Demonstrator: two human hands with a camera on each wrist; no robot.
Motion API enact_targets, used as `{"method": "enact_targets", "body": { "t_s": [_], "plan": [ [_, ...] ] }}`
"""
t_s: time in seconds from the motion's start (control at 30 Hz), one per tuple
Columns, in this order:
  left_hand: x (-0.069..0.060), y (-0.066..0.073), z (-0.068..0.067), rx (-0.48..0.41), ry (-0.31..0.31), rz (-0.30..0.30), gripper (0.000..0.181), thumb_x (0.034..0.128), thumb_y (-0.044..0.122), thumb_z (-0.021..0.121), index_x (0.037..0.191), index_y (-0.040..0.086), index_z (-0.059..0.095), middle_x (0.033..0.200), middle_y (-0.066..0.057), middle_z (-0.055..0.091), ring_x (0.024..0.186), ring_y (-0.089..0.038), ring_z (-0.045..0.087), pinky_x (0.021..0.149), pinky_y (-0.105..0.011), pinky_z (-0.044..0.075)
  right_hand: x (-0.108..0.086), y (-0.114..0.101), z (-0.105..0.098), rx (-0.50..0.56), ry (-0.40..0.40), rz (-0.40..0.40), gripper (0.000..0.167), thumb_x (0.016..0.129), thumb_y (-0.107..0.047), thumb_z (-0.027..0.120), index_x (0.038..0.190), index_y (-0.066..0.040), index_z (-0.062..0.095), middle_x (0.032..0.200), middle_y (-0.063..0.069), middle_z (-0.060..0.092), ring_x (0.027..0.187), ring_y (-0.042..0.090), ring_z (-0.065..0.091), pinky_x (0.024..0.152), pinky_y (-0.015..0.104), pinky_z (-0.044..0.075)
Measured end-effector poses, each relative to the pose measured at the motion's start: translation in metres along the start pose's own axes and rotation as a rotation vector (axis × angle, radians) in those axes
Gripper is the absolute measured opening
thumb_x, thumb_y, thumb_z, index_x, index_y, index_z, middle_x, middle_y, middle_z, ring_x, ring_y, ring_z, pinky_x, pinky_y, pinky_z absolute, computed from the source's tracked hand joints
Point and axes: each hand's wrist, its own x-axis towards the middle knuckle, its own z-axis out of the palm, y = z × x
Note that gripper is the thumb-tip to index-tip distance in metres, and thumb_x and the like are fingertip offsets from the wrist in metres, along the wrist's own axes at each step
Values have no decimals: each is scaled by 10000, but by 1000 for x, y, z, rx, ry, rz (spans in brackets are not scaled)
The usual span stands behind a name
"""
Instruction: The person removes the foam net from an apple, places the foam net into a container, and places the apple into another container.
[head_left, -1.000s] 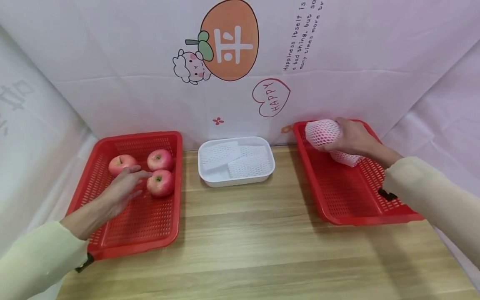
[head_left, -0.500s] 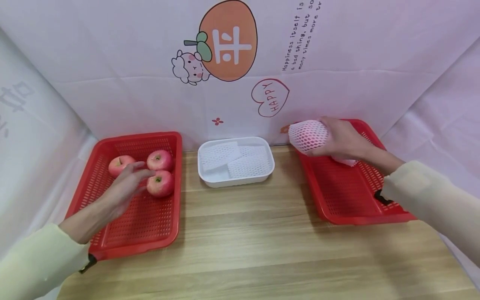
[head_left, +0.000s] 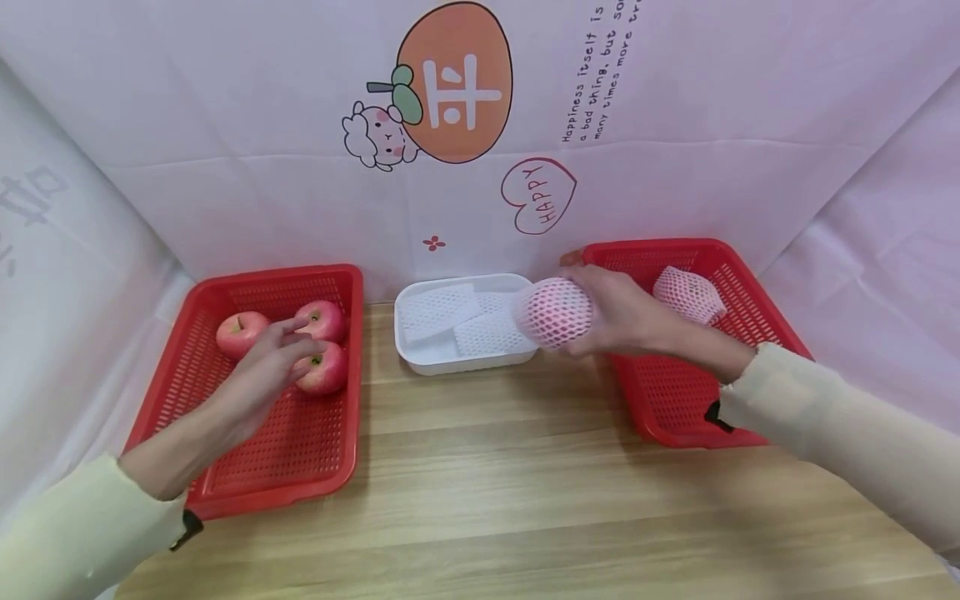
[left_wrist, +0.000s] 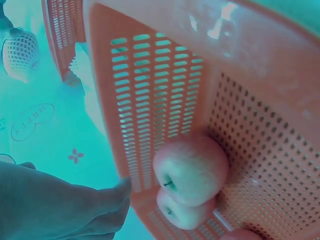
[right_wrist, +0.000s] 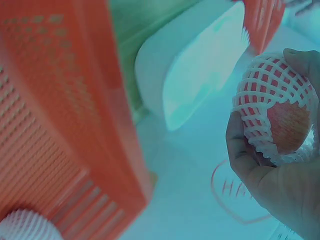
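Observation:
My right hand grips an apple in a white foam net, held in the air between the white tray and the right basket. In the right wrist view, fingers and thumb curl round the netted apple, and bare red skin shows at one end of the net. Over the left red basket hovers my left hand, its fingers relaxed and holding nothing. Three bare apples lie in that basket: one at the left, one at the back right and one in front of it, partly behind the fingers.
A white tray with flat foam nets stands at the back middle of the wooden table. The right red basket holds another netted apple. A printed cloth hangs behind everything.
My right hand has carried the netted apple leftward out of the right basket to beside the tray, uncovering the other netted apple. My left hand has shifted slightly right over the apples.

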Motion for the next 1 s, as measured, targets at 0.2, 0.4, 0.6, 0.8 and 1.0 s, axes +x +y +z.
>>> {"method": "enact_targets", "body": {
  "t_s": [0.2,0.4,0.6,0.8,1.0],
  "plan": [
    [-12,2,14,25,-31,47,811,1096,310,561,1697,113,53,1736,-150,147,1559,-379,242,1278,-631,226,0,-20,20,4,-26,-83,922,622,-244,1019,1397,-43,561,1277,103,662,1127,267,634,923,472,632],
    [-28,5,36,74,-70,85,773,1083,304,584,1686,117,138,1713,-159,209,1549,-386,270,1265,-648,232,1,-37,37,-11,-47,-160,944,602,-247,1013,1407,-18,577,1278,102,682,1129,256,637,936,449,623],
    [-40,4,54,39,-106,103,697,1089,257,567,1662,94,206,1685,-154,255,1544,-371,307,1278,-606,244,-1,-48,57,-19,-84,-200,933,631,-278,997,1413,-21,559,1258,115,674,1094,255,641,912,435,627],
    [-46,-2,67,29,-132,91,679,1091,254,570,1657,106,226,1676,-146,283,1551,-375,309,1277,-598,260,-4,-59,79,-9,-128,-209,936,629,-281,999,1411,-39,544,1231,101,654,1070,226,640,911,392,618],
    [-48,-11,77,11,-134,79,676,1080,237,587,1642,77,247,1650,-175,328,1541,-396,319,1272,-616,248,-10,-62,102,-7,-139,-223,934,631,-233,1007,1416,-32,542,1225,119,647,1084,251,649,928,405,605]
  ]
}}
